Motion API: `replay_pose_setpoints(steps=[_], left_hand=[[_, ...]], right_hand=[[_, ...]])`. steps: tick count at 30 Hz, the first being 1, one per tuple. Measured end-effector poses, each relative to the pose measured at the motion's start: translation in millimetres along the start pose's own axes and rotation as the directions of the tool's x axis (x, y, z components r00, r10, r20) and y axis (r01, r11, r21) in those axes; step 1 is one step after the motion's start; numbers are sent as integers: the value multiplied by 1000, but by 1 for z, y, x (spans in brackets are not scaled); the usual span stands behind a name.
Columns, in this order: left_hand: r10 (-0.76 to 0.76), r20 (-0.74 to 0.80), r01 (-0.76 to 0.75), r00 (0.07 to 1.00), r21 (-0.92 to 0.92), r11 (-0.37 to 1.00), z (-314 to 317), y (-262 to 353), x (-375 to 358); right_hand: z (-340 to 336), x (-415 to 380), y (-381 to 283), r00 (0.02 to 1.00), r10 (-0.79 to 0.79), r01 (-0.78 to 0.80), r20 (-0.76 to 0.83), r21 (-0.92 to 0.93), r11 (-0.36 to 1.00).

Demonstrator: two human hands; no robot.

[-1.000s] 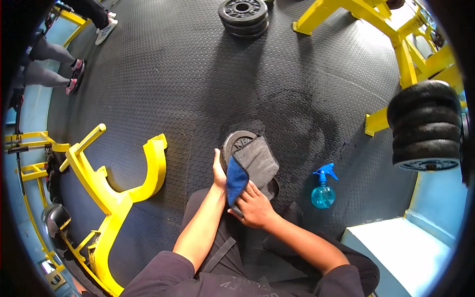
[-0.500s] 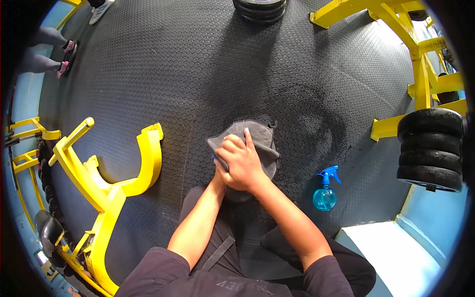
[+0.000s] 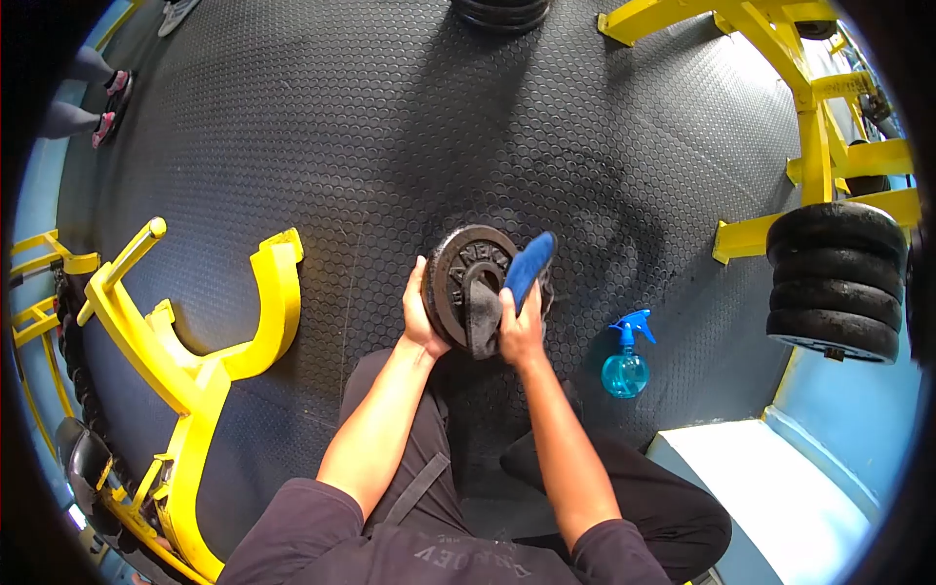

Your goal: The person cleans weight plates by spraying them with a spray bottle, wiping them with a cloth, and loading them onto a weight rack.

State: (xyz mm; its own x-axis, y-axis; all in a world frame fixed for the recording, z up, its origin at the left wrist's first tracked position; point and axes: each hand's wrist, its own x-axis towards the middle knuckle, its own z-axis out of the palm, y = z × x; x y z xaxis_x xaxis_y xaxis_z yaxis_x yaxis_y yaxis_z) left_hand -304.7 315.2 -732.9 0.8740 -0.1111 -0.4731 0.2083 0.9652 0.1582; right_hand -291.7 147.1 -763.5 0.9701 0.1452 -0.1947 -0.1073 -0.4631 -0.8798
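A round black weight plate (image 3: 450, 277) with raised letters is tilted up between my hands, above the dark floor. My left hand (image 3: 420, 310) grips its left rim. In my right hand (image 3: 523, 326) is a cloth (image 3: 529, 265), blue on one part and grey on another. The grey part hangs over the plate's centre and lower right face. A spray bottle (image 3: 625, 368) with blue liquid and a blue trigger head stands on the floor to the right.
A yellow metal frame (image 3: 200, 400) stands at left. More yellow racks (image 3: 814, 146) are at right, with stacked black plates (image 3: 836, 283). Other plates (image 3: 500, 12) lie at the top. A person's legs (image 3: 78, 119) show at upper left. A white-topped block (image 3: 746, 487) sits lower right.
My hands have moved apart from their clasp over the grey cloth. The plate's lettered face now shows, and the cloth has shifted right in my right hand. The whole view has shifted slightly.
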Motion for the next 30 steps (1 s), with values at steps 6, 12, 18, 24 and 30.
replay_pose_setpoints(steps=[6,12,18,24,30], left_hand=[[-24,-18,25,1000,59,998,-19,1,3],[44,54,-43,998,-9,999,-10,-5,6],[93,11,-94,996,50,994,-10,-4,1],[42,-69,-41,997,25,999,-21,-3,2],[27,-116,-25,993,18,1000,-14,-4,2]], right_hand=[[20,-69,-48,994,106,-105,9,-79,991],[26,8,-53,993,120,-122,-22,-159,980],[41,45,-74,978,-49,98,200,-243,965],[30,2,-83,942,-130,169,311,-103,980],[2,-63,-68,901,-170,201,399,-36,979]])
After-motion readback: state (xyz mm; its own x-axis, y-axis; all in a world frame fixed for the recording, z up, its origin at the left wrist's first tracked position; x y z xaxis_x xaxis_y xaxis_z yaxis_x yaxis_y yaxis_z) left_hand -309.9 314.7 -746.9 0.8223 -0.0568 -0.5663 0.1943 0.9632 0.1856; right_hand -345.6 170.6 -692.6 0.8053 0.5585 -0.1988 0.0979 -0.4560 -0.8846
